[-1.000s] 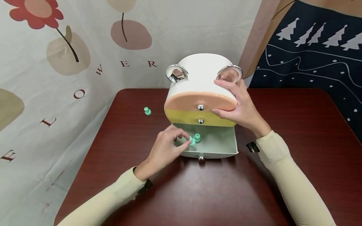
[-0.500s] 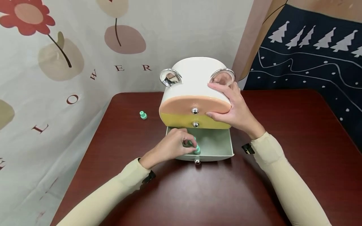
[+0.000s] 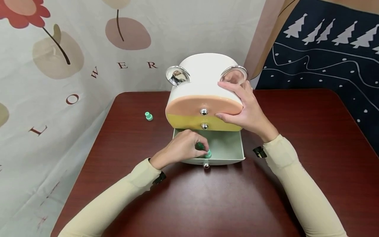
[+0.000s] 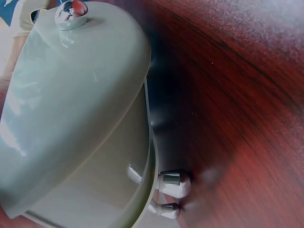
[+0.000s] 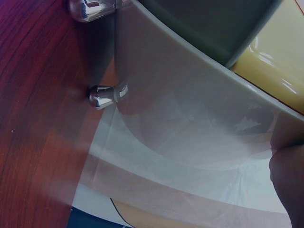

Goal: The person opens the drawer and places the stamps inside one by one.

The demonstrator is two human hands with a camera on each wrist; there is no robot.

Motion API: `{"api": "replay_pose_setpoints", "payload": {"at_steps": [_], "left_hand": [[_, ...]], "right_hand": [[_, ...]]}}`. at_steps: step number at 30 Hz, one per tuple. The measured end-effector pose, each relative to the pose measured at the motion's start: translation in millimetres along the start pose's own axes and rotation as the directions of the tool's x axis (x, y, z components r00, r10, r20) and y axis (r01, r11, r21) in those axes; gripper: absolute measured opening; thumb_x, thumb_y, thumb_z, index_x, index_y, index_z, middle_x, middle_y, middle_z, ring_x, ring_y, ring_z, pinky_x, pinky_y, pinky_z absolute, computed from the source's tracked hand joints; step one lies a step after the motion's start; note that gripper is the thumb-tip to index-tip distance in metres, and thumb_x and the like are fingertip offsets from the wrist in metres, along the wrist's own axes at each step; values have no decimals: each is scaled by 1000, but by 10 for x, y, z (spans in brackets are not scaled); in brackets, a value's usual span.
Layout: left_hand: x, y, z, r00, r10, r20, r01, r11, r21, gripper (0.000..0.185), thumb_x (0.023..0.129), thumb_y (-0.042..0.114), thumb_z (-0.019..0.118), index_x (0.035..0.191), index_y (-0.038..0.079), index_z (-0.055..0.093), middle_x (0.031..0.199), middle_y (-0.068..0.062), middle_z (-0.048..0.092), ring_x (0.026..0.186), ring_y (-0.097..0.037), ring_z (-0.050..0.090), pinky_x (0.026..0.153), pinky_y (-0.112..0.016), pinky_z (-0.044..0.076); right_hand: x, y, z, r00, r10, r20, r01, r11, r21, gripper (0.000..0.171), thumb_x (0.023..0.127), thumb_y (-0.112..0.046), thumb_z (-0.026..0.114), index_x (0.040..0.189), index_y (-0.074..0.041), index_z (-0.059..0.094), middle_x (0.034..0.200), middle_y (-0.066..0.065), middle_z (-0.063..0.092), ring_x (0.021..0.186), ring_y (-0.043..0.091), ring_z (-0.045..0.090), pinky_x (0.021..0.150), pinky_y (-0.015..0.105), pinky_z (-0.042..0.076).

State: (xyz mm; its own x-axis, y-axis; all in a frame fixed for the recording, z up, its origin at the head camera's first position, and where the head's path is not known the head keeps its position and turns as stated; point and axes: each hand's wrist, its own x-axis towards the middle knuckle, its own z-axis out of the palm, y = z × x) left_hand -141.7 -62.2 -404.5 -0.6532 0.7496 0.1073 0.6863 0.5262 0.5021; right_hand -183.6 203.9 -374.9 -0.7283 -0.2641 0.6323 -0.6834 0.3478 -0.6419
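A small drawer cabinet (image 3: 208, 75), white with silver ear shapes, stands on the table. Its bottom drawer (image 3: 228, 144), pale green, is pulled out. My left hand (image 3: 185, 146) reaches into this drawer, thumb and fingers pinching a small mint-green pawn-shaped piece (image 3: 208, 154). Behind those fingers a second green piece (image 3: 199, 145) is partly hidden. With my right hand (image 3: 250, 112) I grip the cabinet's right side, thumb on the front and index finger on top. The left wrist view has the drawer front's silver knob (image 4: 71, 15); the left fingers are hidden there.
Another green piece (image 3: 149, 116) lies on the dark red table (image 3: 225, 200), left of the cabinet. Above the open drawer are a yellow drawer (image 3: 189, 122) and an orange one (image 3: 186, 105), both closed. Patterned cloths (image 3: 177, 33) hang behind. Silver feet (image 5: 101, 96) support the cabinet.
My left hand has moved a little right and deeper into the drawer, its pinched fingers now over the pieces there. The right hand keeps its grip on the cabinet. The head view has shifted slightly.
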Motion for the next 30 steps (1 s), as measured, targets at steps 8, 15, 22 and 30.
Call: {"api": "replay_pose_setpoints", "payload": {"at_steps": [8, 15, 22, 30], "left_hand": [[-18, 15, -19, 1000, -23, 2, 23, 999, -39, 11, 89, 17, 93, 88, 22, 83, 78, 18, 71, 69, -9, 57, 64, -25, 45], [-118, 41, -30, 995, -45, -86, 39, 997, -69, 14, 87, 15, 94, 95, 18, 83, 80, 13, 74, 64, -6, 51, 60, -26, 41], [-338, -36, -28, 965, -72, -254, 16, 977, -215, 13, 90, 10, 90, 100, 12, 82, 84, 12, 72, 60, -5, 51, 58, -26, 45], [-573, -167, -70, 828, -190, -527, -61, 904, -422, 7, 96, 4, 80, 101, 10, 80, 89, 5, 72, 76, -18, 62, 65, -27, 50]], "right_hand": [[-22, -8, -1, 1000, 3, -6, -3, 1000, 2, 82, 76, -17, 99, 151, -18, 66, 140, 11, 61, 124, 17, 43, 93, 46, 40], [-35, -20, -48, 1000, -1, -12, 1, 1000, 3, 82, 75, -15, 99, 150, -16, 66, 140, 13, 60, 124, 15, 43, 94, 46, 40], [-14, -16, -8, 1000, -12, 0, 12, 1000, 7, 81, 75, -15, 99, 149, -14, 66, 141, 12, 62, 123, 16, 42, 95, 44, 39], [8, -49, -3, 1000, 12, -4, -12, 1000, 5, 82, 74, -13, 99, 149, -16, 67, 139, 15, 58, 123, 14, 43, 94, 42, 40]]}}
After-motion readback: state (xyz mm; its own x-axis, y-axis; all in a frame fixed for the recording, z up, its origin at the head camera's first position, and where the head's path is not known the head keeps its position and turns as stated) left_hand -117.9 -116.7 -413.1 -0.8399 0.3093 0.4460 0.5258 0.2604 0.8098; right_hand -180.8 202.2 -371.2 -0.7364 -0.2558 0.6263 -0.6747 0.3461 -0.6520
